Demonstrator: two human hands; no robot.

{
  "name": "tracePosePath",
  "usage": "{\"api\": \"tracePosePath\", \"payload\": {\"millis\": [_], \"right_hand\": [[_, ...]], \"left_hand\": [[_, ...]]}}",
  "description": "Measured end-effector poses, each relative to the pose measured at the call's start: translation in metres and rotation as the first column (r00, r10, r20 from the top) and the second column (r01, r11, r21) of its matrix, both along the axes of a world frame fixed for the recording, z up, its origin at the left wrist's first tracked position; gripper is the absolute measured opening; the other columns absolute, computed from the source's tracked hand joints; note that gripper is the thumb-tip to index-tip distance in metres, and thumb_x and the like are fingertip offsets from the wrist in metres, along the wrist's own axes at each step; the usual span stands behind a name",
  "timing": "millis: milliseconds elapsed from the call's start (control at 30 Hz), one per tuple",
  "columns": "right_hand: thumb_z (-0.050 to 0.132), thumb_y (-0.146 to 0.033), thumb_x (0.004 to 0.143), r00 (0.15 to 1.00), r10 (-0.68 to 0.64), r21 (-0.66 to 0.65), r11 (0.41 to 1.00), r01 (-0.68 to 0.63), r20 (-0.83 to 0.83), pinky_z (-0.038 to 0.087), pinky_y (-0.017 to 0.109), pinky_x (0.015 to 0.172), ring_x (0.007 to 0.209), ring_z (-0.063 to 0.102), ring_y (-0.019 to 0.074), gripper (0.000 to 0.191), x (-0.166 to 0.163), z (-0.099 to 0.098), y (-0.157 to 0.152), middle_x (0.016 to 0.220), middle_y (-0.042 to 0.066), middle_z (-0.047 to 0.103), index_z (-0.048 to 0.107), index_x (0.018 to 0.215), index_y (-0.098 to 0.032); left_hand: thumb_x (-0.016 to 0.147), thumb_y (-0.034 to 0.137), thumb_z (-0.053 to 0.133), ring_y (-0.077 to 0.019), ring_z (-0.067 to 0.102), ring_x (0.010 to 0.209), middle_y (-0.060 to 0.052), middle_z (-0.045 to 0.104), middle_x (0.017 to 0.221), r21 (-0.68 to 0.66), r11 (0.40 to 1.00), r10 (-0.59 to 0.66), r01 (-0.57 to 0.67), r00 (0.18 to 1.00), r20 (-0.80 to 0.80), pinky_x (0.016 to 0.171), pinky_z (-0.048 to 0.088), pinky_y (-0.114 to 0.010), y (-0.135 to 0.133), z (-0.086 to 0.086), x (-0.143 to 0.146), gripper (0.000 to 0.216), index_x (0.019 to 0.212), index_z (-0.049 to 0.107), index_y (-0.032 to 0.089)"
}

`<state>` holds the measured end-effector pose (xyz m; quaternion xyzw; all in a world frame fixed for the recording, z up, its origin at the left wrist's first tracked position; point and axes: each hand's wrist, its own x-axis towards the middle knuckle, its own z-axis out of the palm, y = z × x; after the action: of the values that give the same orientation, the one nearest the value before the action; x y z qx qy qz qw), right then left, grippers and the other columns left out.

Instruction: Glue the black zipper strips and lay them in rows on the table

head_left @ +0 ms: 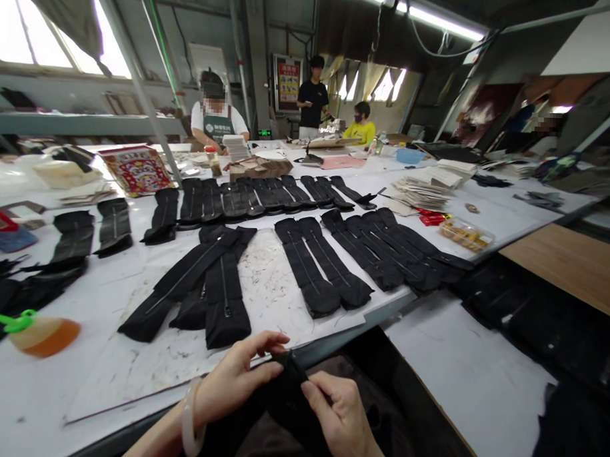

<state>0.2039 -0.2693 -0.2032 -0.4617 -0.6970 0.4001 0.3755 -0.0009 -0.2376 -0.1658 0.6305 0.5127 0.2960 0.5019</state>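
Over my lap, at the table's front edge, a black fabric piece (pixel 295 398) is held between both hands. My left hand (pixel 244 373), with a pale bangle (pixel 192 418) on the wrist, pinches its upper end between thumb and fingers. Lower and to the right, my right hand (pixel 341 413) grips the fabric's edge, thumb on top. Just beyond my hands lie several black zippered fabric pieces (pixel 227 299), crossed over one another. A pair of similar zippered strips (pixel 323 269) lies flat to their right. The lower part of the held piece blends into dark clothing.
Rows of black zippered pieces (pixel 251 196) stretch across the white table (pixel 102 301). A bottle of orange liquid (pixel 46 336) is at left. At right are a clear plastic box (pixel 465 234), stacked pale sheets (pixel 421 192) and a wooden board (pixel 568 268). Several people are around the far side.
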Motion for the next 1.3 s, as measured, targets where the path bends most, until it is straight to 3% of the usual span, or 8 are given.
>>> {"api": "tracePosePath", "payload": {"millis": [100,200,267,367,567,833,1133,1300], "right_hand": [[0.049,-0.029,0.094,1.0,-0.015,0.04,0.999,0.016,-0.011,0.04,0.022,0.05,0.052,0.052,0.0115,0.033,0.0,-0.005,0.0,0.056,-0.002,0.055,0.06,0.066,-0.017],[0.055,-0.02,0.091,0.994,-0.089,0.263,0.96,0.102,-0.059,0.053,0.022,0.06,0.069,0.067,0.0158,0.015,-0.001,-0.01,0.001,0.081,0.004,0.071,0.066,0.1,-0.019],[0.056,-0.012,0.09,0.994,-0.099,0.503,0.858,0.105,-0.038,0.057,0.025,0.068,0.081,0.069,0.018,0.033,-0.001,-0.011,0.003,0.095,0.008,0.071,0.059,0.121,-0.02],[0.051,-0.004,0.089,0.988,-0.058,0.749,0.659,-0.068,0.141,0.059,0.031,0.075,0.091,0.069,0.0216,0.045,0.002,-0.005,0.009,0.098,0.013,0.07,0.054,0.132,-0.017],[0.042,-0.005,0.092,0.901,-0.107,0.834,0.435,-0.338,0.421,0.06,0.039,0.081,0.093,0.068,0.0253,0.035,0.013,0.006,0.021,0.096,0.016,0.072,0.061,0.122,-0.004],[0.044,0.002,0.089,0.89,-0.3,0.933,0.217,-0.286,0.342,0.058,0.035,0.079,0.08,0.068,0.0211,0.027,0.012,0.009,0.033,0.079,0.012,0.071,0.069,0.097,-0.003],[0.041,0.002,0.09,0.902,-0.297,0.937,0.253,-0.242,0.313,0.052,0.038,0.08,0.076,0.064,0.021,0.027,0.014,0.014,0.028,0.077,0.013,0.069,0.067,0.096,-0.001],[0.031,-0.006,0.096,0.905,-0.218,0.863,0.443,-0.241,0.365,0.05,0.042,0.082,0.082,0.062,0.0231,0.033,0.013,0.015,0.02,0.084,0.013,0.067,0.064,0.103,-0.004]], "left_hand": [[0.074,0.039,0.071,-0.0203,0.065,0.084,-0.006,0.073,0.089,-0.183,0.983,0.015,0.018,0.984,0.177,0.078,0.05,-0.032,-0.001,-0.009,0.002,0.034,0.098,0.069,0.015],[0.066,0.045,0.078,-0.016,0.063,0.073,-0.003,0.071,0.08,-0.316,0.948,0.081,0.033,0.936,0.342,0.071,0.046,-0.028,-0.002,-0.013,0.005,0.04,0.091,0.069,0.014],[0.063,0.045,0.082,-0.0142,0.061,0.071,-0.002,0.07,0.078,-0.358,0.933,0.123,0.023,0.916,0.381,0.071,0.044,-0.026,-0.002,-0.013,0.007,0.042,0.088,0.069,0.014],[0.059,0.044,0.086,-0.0121,0.058,0.067,-0.001,0.068,0.075,-0.384,0.923,0.158,0.018,0.893,0.422,0.068,0.042,-0.024,-0.001,-0.012,0.01,0.043,0.083,0.069,0.014],[0.057,0.045,0.087,-0.0096,0.052,0.063,0.0,0.065,0.069,-0.346,0.938,0.161,0.011,0.872,0.463,0.063,0.038,-0.022,0.001,-0.014,0.016,0.042,0.078,0.07,0.013],[0.05,0.047,0.089,-0.0084,0.048,0.056,0.002,0.062,0.061,-0.398,0.918,0.191,-0.008,0.886,0.423,0.057,0.033,-0.022,0.004,-0.02,0.026,0.049,0.076,0.069,0.011],[0.06,0.038,0.079,-0.0084,0.04,0.05,0.005,0.053,0.051,-0.316,0.946,0.132,-0.07,0.975,0.178,0.051,0.028,-0.023,0.004,-0.013,0.029,0.032,0.07,0.065,0.011],[0.061,0.029,0.073,-0.0099,0.049,0.052,0.003,0.06,0.057,-0.286,0.958,0.095,-0.037,0.977,0.19,0.053,0.035,-0.023,0.001,-0.005,0.028,0.021,0.07,0.066,0.012]]}}
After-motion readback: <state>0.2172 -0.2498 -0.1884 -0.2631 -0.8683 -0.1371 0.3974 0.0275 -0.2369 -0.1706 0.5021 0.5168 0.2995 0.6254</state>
